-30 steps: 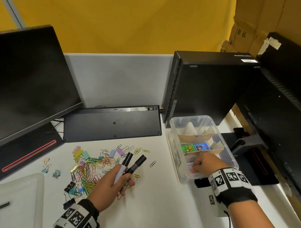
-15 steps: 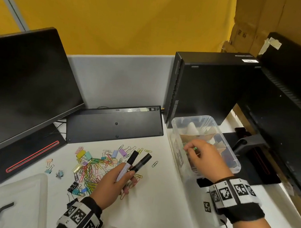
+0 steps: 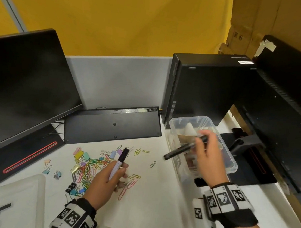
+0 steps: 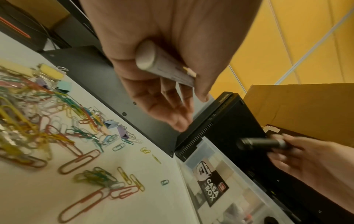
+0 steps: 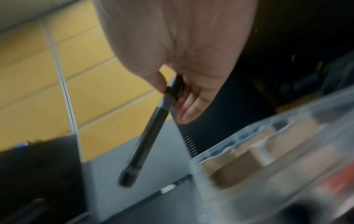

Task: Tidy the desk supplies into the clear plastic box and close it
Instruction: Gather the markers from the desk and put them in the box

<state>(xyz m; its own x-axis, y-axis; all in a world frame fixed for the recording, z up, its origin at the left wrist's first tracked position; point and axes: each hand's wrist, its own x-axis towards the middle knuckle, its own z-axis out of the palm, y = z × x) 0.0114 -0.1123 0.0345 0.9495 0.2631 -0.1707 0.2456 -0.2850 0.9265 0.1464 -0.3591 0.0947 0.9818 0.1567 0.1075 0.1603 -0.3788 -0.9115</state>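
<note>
Clear plastic box (image 3: 232, 159): right of centre, lid off, so we can load it.
Right hand (image 3: 207, 152): pinches black marker (image 3: 183, 149) over the box rim, ready to drop.
Left hand (image 3: 105, 180): grips white marker (image 3: 118, 163), waiting its turn.
Paper clips (image 3: 93, 165): loose on tabletop (image 3: 155, 206).

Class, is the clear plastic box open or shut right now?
Open: the clear plastic box has no cover on, and its lid lies apart on the desk.

The white worktop (image 3: 154, 215) carries loose clips (image 3: 93, 165) beside the left hand (image 3: 105, 181), a box (image 3: 233, 164) under the right hand (image 3: 207, 156), a lid (image 3: 14, 198), a keyboard (image 3: 113, 125).
</note>
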